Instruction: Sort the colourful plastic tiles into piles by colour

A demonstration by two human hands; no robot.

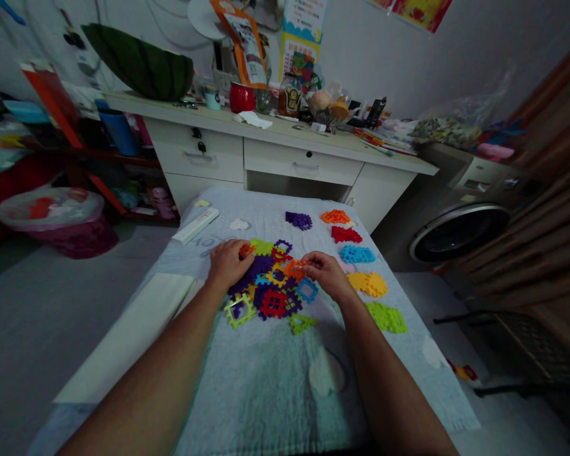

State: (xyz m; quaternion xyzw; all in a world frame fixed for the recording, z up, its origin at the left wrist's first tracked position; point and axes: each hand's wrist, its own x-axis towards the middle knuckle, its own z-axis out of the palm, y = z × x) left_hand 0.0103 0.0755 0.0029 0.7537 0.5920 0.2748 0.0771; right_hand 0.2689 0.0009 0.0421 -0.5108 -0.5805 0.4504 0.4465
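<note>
Orange plastic piece (pixel 295 270) pinched between fingertips of right hand (pixel 327 272); second orange piece (pixel 246 251) against fingers of left hand (pixel 228 261), hold unclear; jumbled pile (pixel 270 288) between both; best to grip one rim lightly, lifting without dragging neighbours

Small Chinese characters on the wall poster (pixel 304 33), blurred jar label (pixel 292 99), outlined letters (pixel 209 240) on the cloth (pixel 256 392), none surely legible

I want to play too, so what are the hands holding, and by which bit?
The right hand seems to pinch an orange piece by its right edge. The left hand is at an orange-red piece; whether it grips that can't be told.
</note>
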